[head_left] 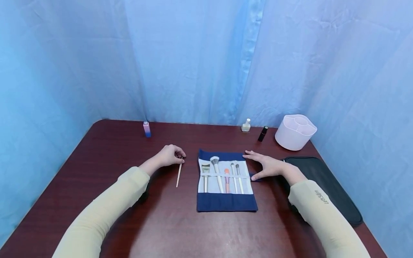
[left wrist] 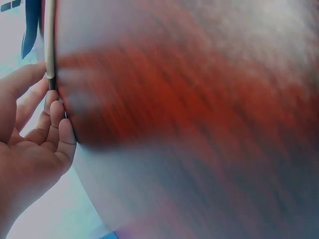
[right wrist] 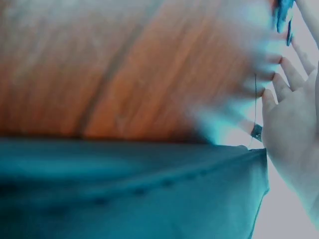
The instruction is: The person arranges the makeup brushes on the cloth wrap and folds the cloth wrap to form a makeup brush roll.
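Note:
My left hand (head_left: 169,155) pinches a slim makeup brush (head_left: 179,175) by its dark end, left of the brush roll. In the left wrist view its pale handle (left wrist: 50,40) rises from the fingertips. A navy and light-grey brush roll (head_left: 227,202) lies unfolded on the table. Under its band sit several brushes, among them a fan-headed brush (head_left: 215,168) and an orange one (head_left: 227,181). My right hand (head_left: 270,166) is spread at the roll's right side, fingertips by its upper corner, thumb near a navy tab (head_left: 257,178). It holds nothing.
A black zip case (head_left: 322,186) lies beside the right forearm. Behind it stands a white divided holder (head_left: 293,134). Toward the back are a black tube (head_left: 262,134), a nail polish bottle (head_left: 246,126) and a pink-blue tube (head_left: 147,129). Blue curtains (head_left: 193,64) surround the table.

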The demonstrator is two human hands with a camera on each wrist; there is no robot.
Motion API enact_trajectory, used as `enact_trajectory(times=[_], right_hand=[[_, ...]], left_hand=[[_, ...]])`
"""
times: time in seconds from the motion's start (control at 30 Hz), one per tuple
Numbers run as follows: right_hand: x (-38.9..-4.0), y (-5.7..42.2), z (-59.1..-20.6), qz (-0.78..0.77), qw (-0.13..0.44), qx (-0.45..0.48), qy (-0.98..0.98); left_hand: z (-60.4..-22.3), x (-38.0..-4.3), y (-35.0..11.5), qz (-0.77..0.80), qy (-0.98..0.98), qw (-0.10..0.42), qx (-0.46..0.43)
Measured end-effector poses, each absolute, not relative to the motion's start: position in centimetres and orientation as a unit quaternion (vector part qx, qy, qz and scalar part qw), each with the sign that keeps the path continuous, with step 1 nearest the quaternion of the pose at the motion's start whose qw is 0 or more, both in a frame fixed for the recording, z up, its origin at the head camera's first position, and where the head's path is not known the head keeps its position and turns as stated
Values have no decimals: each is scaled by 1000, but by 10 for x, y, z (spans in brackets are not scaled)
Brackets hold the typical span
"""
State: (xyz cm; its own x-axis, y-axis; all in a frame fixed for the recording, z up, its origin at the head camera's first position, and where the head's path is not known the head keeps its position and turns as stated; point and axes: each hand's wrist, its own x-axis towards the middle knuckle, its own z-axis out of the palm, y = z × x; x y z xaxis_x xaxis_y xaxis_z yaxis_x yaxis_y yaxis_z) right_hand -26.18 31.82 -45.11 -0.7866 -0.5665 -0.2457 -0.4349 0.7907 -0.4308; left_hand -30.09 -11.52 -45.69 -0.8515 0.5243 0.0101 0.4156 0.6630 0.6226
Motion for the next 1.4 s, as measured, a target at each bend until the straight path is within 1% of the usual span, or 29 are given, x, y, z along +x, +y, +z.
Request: enact_trajectory(times=[0.07, 0.53, 0.77, 0.97, 1.13, 1.4], right_hand=[[-262, 319, -449, -173, 185, -270, 929], [-262, 317, -451, -171, 194, -269, 928], [-262, 317, -451, -174, 195, -271, 927], [-265, 318, -451, -175, 194, -268, 927], [-266, 317, -451, -162, 187, -264, 932], [-268, 319, -447, -155, 185, -270, 932]], left_hand=[[-456, -301, -115, 310, 912, 91, 254], [-450, -293, -110, 270, 934, 76, 221], [-448, -295, -112, 286, 930, 75, 219], [-440, -296, -112, 351, 910, 98, 196], [-423, -296, -107, 444, 874, 112, 163], [-397, -291, -90, 561, 807, 94, 162]])
